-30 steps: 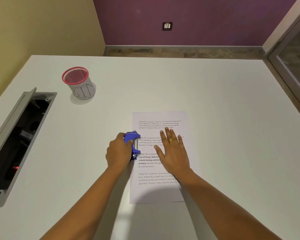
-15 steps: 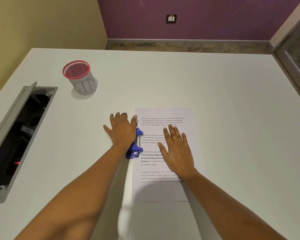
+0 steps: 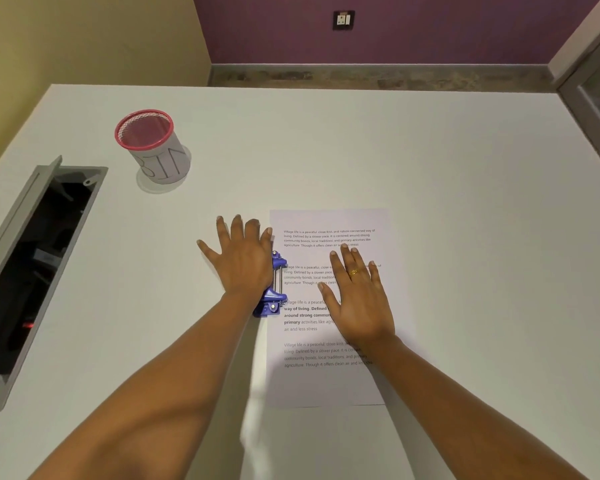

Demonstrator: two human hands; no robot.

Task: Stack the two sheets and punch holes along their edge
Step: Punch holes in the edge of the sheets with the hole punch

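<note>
The printed white sheets (image 3: 326, 382) lie as one aligned pile on the white table (image 3: 430, 168); I cannot tell the two sheets apart. A blue hole punch (image 3: 274, 301) sits on the middle of their left edge. My left hand (image 3: 241, 259) lies flat over the punch, fingers spread, its palm pressing on the lever and hiding most of it. My right hand (image 3: 359, 301), with a gold ring, rests flat on the middle of the sheets, fingers apart.
A pink-rimmed mesh pen cup (image 3: 153, 148) stands at the far left of the table. An open grey cable hatch (image 3: 32, 271) is cut into the table's left side. The table edge runs along the back, with a purple wall behind.
My left hand, earlier curled around the punch, has opened out flat on top of it. My right hand has stayed flat on the sheets.
</note>
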